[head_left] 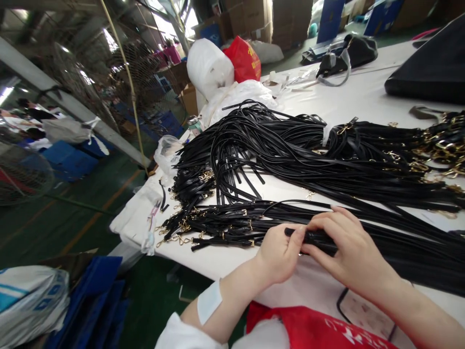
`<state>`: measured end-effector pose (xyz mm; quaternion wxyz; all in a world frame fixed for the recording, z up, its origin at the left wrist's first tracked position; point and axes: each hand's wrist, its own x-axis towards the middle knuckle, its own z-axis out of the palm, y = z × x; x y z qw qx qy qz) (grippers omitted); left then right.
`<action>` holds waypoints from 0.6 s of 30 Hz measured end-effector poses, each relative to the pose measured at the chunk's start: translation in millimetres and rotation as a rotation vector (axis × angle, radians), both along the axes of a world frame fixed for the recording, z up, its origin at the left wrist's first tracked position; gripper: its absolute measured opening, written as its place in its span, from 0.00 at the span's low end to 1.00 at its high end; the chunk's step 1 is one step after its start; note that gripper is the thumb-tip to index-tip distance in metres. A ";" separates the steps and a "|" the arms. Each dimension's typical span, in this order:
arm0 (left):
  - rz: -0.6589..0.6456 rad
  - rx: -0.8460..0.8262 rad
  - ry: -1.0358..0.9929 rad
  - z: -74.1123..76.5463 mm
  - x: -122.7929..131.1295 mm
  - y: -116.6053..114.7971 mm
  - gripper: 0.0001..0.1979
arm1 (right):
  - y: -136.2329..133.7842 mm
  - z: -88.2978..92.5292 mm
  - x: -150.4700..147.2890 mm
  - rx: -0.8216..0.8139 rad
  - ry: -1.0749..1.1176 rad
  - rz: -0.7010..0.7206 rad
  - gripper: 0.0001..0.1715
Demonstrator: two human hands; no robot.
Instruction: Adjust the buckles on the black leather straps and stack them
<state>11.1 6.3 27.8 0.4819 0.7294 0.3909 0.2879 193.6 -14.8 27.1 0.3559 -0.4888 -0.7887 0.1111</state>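
Observation:
Close to the table's near edge, my left hand (279, 254) is closed with the thumb pressed on a black strap (319, 238); a rounded black end sticks out past the thumb. My right hand (345, 245) pinches the same strap just to the right, its fingers curled over the top. Beneath and beyond both hands lie long black straps (232, 213) with gold buckles and clips at their left ends. A large looped heap of black straps (254, 131) covers the middle of the table. What lies inside my fingers is partly hidden.
The white table (203, 259) ends at the left, where plastic wrapping (169, 150) lies. Gold-clipped straps (445, 145) pile up at the right, near a black bag (432, 68). A white roll (210, 68) and red bag (244, 59) stand behind. Blue panels (90, 300) are on the floor.

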 end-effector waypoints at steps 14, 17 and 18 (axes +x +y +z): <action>0.143 -0.021 0.078 17.1 -27.5 1.0 0.27 | 1.3 10.8 4.6 -0.099 0.214 -0.007 0.13; 0.156 -0.043 0.074 17.3 -36.0 5.1 0.27 | 1.3 10.8 10.7 -0.178 0.207 -0.036 0.13; 0.136 -0.044 0.088 17.8 -35.9 5.3 0.28 | 1.2 11.4 10.4 -0.239 0.190 -0.019 0.12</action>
